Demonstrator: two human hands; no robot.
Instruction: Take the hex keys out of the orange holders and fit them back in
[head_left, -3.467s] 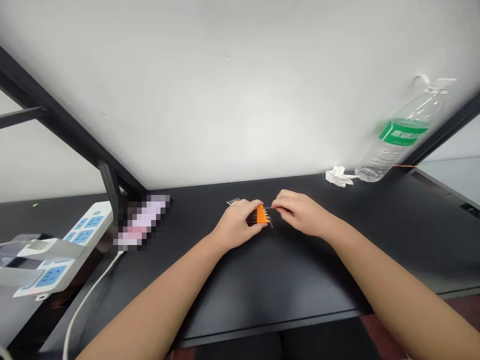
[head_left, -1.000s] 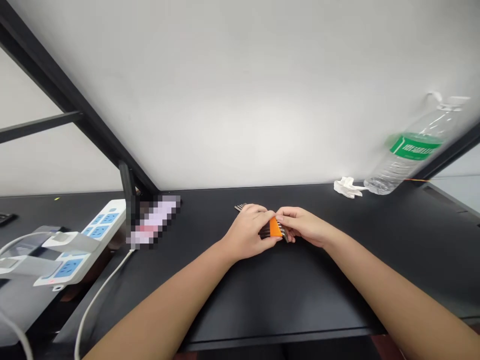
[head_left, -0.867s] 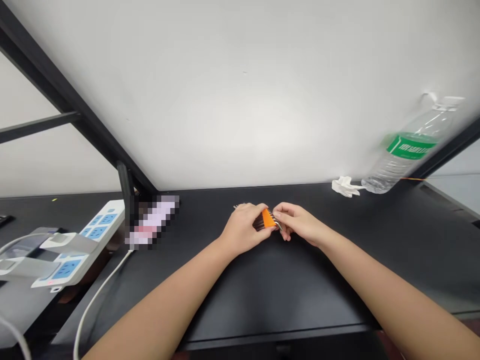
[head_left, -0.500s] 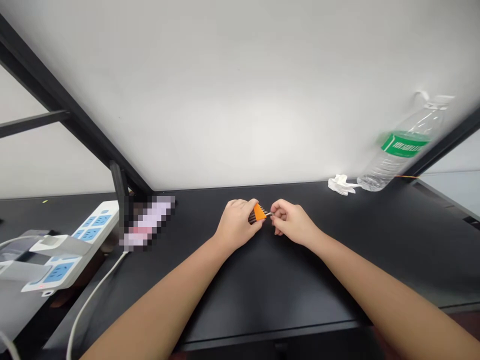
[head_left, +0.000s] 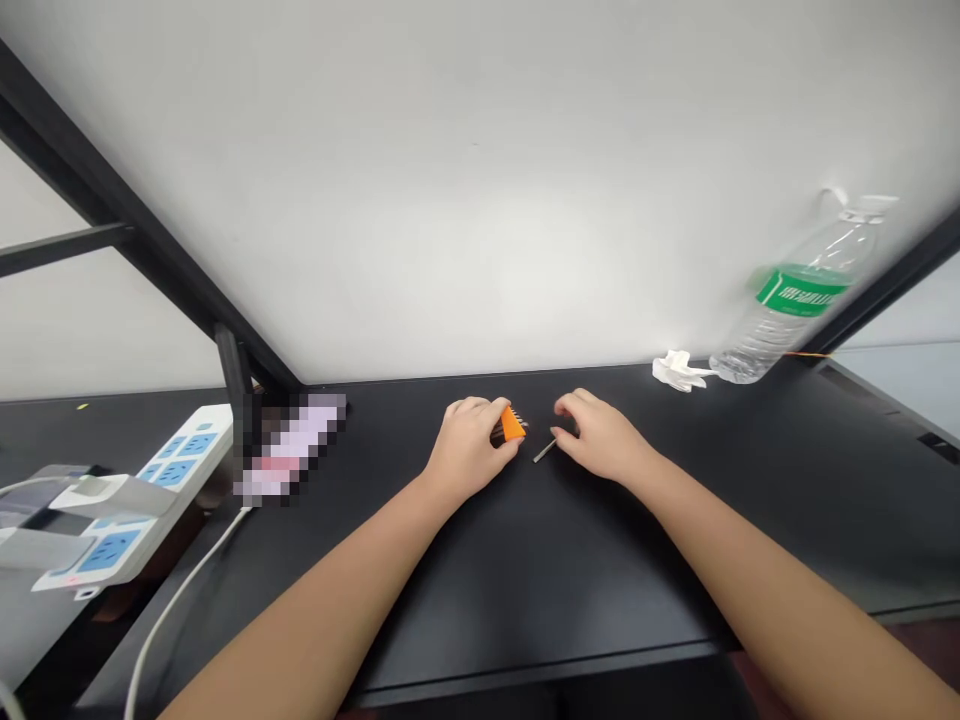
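My left hand (head_left: 466,450) is closed around an orange holder (head_left: 512,424) with dark metal hex keys in it, held just above the black table (head_left: 540,570). A few centimetres to the right, my right hand (head_left: 600,438) rests on the table with its fingers curled down over the end of one thin metal hex key (head_left: 544,452). The key's free end points toward the holder and lies on or just above the tabletop. The two hands are apart.
A clear water bottle (head_left: 799,295) with a green label stands at the back right, with a crumpled white tissue (head_left: 675,368) beside it. At the left are a white power strip (head_left: 142,495) with its cable (head_left: 172,600), a pixelated object (head_left: 289,445) and a black frame post (head_left: 229,375).
My right hand has drawn one thin hex key out of the orange holder and moved right and down to the table. The left hand still grips the holder.
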